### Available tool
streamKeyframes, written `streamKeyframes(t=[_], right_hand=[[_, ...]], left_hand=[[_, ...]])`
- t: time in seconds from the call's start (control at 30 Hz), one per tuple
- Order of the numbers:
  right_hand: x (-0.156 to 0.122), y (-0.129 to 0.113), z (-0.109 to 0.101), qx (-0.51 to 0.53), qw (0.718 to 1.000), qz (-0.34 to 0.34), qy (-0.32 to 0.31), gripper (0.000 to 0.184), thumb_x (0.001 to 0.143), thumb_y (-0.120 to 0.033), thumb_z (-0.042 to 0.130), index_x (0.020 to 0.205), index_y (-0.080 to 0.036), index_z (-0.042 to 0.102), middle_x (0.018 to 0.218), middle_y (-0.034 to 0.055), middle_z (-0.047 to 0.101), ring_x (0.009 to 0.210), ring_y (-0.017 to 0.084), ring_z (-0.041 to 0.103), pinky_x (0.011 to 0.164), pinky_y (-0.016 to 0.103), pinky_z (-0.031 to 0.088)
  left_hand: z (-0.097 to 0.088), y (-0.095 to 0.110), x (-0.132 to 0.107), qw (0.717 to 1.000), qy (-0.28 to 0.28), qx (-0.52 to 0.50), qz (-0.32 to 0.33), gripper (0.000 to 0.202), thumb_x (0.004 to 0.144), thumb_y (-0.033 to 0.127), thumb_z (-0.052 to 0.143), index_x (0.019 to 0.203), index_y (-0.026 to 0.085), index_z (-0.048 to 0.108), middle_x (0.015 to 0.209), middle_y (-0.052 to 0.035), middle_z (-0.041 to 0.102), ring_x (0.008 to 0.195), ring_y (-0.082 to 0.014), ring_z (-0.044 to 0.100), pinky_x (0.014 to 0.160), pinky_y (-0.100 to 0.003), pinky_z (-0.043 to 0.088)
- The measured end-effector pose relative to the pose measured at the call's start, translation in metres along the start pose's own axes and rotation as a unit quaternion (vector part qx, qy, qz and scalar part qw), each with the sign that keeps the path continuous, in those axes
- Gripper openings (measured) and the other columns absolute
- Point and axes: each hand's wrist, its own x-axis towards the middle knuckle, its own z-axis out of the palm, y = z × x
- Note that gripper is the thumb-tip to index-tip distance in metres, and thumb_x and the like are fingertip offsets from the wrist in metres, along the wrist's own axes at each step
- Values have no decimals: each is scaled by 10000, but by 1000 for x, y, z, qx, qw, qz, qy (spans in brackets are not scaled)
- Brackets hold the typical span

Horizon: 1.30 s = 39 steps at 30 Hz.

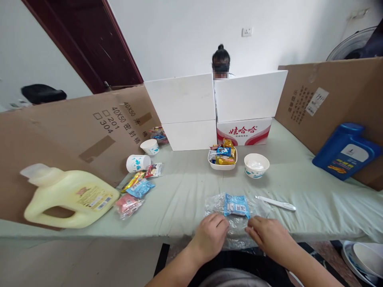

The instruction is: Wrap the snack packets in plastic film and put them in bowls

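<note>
1. Blue-and-white packet [236,205] lies on crinkled clear wrap [215,202] near the front edge of the table [185,211], spread with rumpled pale-green cloth; it serves as the clock's centre. Its print is too small to read.
2. At 10 o'clock, beyond, a dark-red door [86,40] is set in the pale wall. Nearer, the left cardboard panel [116,131] reads "40X50", "201" and "304", with Chinese characters.
3. At 9 o'clock stands a pale-yellow jug [74,195], its label illegible, then a cluster of snack packets [140,188].
4. At 7 to 8 o'clock, the left hand [211,233] rests on the wrap, fingers curled together; I cannot tell whether film is pinched.
5. Between 11 and 12, a white bowl [222,165] holds wrapped snacks.
6. At 12, a red-and-white carton [243,131] reads "娃哈哈"; a person [220,59] is behind the barrier.
7. At 1, a blue-patterned bowl [256,171] contains clear film.
8. At 4, the right hand [271,237] has thumb and fingers drawn close over the wrap; its pinch is likewise unclear.
9. At 3, a white plastic tool [277,203].
10. At 2, a blue bottle [344,153] leans before the right cardboard panel [335,95], which bears Chinese print and a white label.
</note>
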Motion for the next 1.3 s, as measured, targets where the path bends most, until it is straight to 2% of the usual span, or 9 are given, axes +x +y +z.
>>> streamKeyframes(t=[0.13, 0.3, 0.4, 0.53, 0.73, 0.9, 1.03, 1.17, 1.3], right_hand=[[22, 18, 24, -52, 988, 38, 137, 240, 960, -236, 344, 855, -211, 558, 776, 32, 626, 656, 180, 614, 586, 300, 440], [23, 34, 57, -45, 957, -18, 287, 320, 931, -326, 463, 1203, -160, 495, 1198, 147, 584, 1131, 277, 548, 942, 428, 464], [20, 38, 65, -43, 958, -17, 282, 448, 901, -385, 530, 1286, -172, 443, 1292, 151, 537, 1205, 289, 503, 976, 444, 454], [19, 40, 67, -64, 964, -11, 258, 503, 886, -407, 554, 1314, -174, 431, 1350, 146, 511, 1230, 291, 491, 986, 439, 450], [21, 42, 70, -88, 965, -13, 245, 394, 894, -428, 540, 1216, -203, 526, 1383, 120, 499, 1218, 276, 507, 974, 415, 450], [21, 42, 72, -92, 966, -12, 242, 346, 889, -438, 549, 1160, -225, 574, 1358, 90, 528, 1213, 266, 508, 968, 401, 434], [21, 42, 71, -93, 967, -14, 236, 323, 884, -430, 561, 1138, -233, 596, 1248, 63, 611, 1158, 250, 544, 948, 387, 426], [22, 42, 69, -86, 969, -14, 233, 323, 887, -426, 558, 1143, -234, 602, 1237, 58, 620, 1136, 240, 557, 954, 380, 412], [22, 42, 69, -82, 970, -10, 230, 322, 893, -432, 545, 1142, -237, 607, 1241, 59, 620, 1139, 243, 554, 957, 381, 406]], left_hand=[[21, -11, 29, 999, 12, 28, 15, 281, 879, 95, 454, 1083, 204, 615, 1099, -101, 644, 1069, -264, 588, 892, -435, 504], [36, -33, 49, 998, -55, 16, -37, 630, 706, 248, 739, 1295, 208, 519, 1307, -150, 556, 1203, -375, 507, 959, -561, 448], [29, -47, 57, 991, -63, -83, -86, 617, 705, 252, 706, 1293, 214, 525, 1215, -113, 627, 1103, -302, 585, 957, -469, 474], [12, -78, 71, 935, -72, -223, -265, 396, 764, 245, 604, 1158, 200, 616, 1001, -59, 714, 849, -222, 672, 779, -339, 533], [-11, -131, 82, 917, -38, -191, -349, 179, 829, 226, 506, 814, 159, 671, 664, -22, 659, 611, -176, 641, 618, -288, 515], [-16, -113, 81, 950, 27, -111, -290, 224, 843, 210, 532, 1029, 198, 656, 1111, -80, 647, 1116, -234, 560, 997, -383, 410], [0, -88, 82, 984, -120, -12, -132, 499, 755, 261, 700, 1239, 251, 580, 1291, -74, 576, 1190, -281, 516, 1035, -438, 374], [-3, -97, 85, 969, -171, 70, -163, 520, 789, 277, 680, 1288, 260, 535, 1237, -48, 618, 1115, -234, 578, 956, -336, 434], [-42, -127, 97, 960, -131, 124, -212, 408, 829, 266, 604, 1233, 227, 555, 1148, -52, 638, 1039, -221, 604, 878, -315, 446]])
